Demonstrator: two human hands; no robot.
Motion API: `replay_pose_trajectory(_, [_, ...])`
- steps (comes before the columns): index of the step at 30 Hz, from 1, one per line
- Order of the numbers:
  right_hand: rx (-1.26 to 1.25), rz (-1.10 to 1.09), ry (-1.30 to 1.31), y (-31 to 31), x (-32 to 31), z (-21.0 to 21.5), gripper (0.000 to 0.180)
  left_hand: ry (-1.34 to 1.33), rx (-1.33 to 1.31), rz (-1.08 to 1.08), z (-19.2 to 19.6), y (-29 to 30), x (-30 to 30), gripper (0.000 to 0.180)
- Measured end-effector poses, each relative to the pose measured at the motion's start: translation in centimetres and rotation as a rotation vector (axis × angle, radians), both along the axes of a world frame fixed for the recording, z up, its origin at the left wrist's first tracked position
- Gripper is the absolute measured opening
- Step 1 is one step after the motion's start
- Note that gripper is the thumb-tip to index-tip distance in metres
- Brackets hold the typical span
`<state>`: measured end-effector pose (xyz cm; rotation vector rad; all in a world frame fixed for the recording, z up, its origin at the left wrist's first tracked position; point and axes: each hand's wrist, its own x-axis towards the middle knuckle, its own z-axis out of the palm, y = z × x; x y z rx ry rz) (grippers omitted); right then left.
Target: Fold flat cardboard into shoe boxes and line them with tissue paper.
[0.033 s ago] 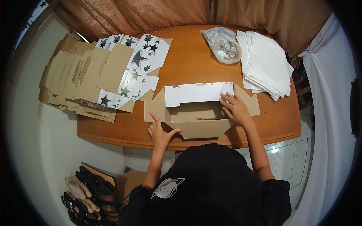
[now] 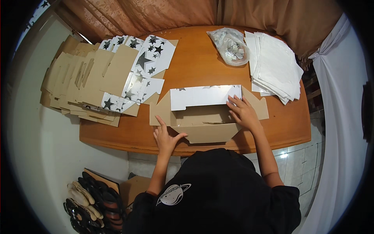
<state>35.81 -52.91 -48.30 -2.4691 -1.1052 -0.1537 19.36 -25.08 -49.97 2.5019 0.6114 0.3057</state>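
A brown cardboard box (image 2: 212,133) stands part folded near the table's front edge, its top open and its side flaps spread out left and right. A white flap with bits of star print (image 2: 204,98) folds over its far side. At the near left corner, my left hand (image 2: 166,139) touches the cardboard, thumb and index finger stretched apart. My right hand (image 2: 244,113) lies at the right end of the box, fingers spread and fingertips by the white flap's right end. Its thumb is hard to make out. Inside the box, a loose-looking cardboard edge shows near the front wall.
Flattened cardboard boxes (image 2: 89,78), some with white star-printed faces, pile up at the table's left. A clear plastic bag (image 2: 233,48) and white paper sheets (image 2: 276,64) lie at the back right. Several shoes (image 2: 93,201) sit below the table on the left.
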Motion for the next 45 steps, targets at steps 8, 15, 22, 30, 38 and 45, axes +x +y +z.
replay_pose_trajectory(8, [0.026,0.007,0.021,0.3,0.0,0.3,0.031,-0.178,0.263,-0.3,-1.0,1.7,0.3,0.117])
replay_pose_trajectory(15, [-0.111,-0.027,-0.101,0.6,0.1,-0.2,0.019,-0.187,0.188,-0.263,-0.5,1.5,0.2,0.118])
replay_pose_trajectory(22, [-0.152,-0.02,-0.087,0.7,0.1,-0.2,0.022,-0.122,0.177,-0.295,0.1,1.6,0.2,0.11])
replay_pose_trajectory(30, [-0.186,-0.032,-0.058,0.9,-0.2,0.1,0.023,-0.056,0.277,-0.726,1.5,0.5,1.1,0.043])
replay_pose_trajectory(38, [-0.174,-0.047,-0.065,1.2,-0.6,0.7,0.024,-0.003,0.349,-0.548,3.0,-0.9,1.5,0.076])
replay_pose_trajectory(45, [-0.037,-0.071,-0.016,0.2,-1.5,1.9,0.022,0.018,0.439,-0.5,2.7,-2.8,3.2,0.071])
